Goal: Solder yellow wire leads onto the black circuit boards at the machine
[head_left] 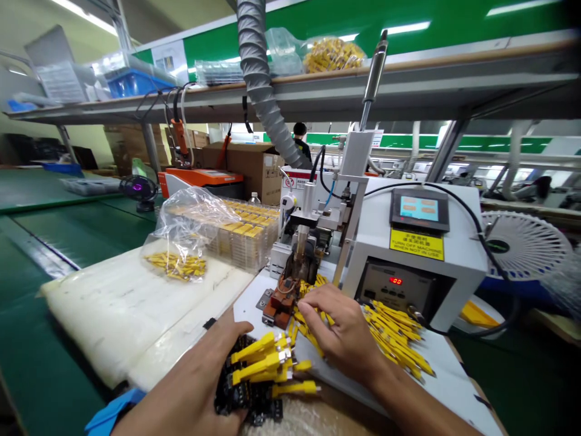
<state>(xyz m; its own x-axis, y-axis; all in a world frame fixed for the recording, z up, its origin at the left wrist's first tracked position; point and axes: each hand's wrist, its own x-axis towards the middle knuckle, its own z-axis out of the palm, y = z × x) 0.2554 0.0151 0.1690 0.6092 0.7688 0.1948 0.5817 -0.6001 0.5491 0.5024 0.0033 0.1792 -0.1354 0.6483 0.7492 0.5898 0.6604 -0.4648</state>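
My left hand (204,381) is closed around a bundle of yellow connector pieces (267,363) and a black part (247,396) near the bench's front edge. My right hand (340,333) reaches toward the brown fixture (281,306) under the machine head (302,248). Its fingers are curled in a pinch at the fixture, among loose yellow pieces. What they pinch is too small to name. More yellow pieces (394,336) lie heaped on the white base to the right of my right hand.
A white machine (436,254) with a small screen and red display stands at the right. A plastic bag of yellow pieces (181,260) lies on a white foam pad (118,309). Clear trays (245,236), a cardboard box (254,166), a grey hose (263,85) and a white fan (521,245) stand around.
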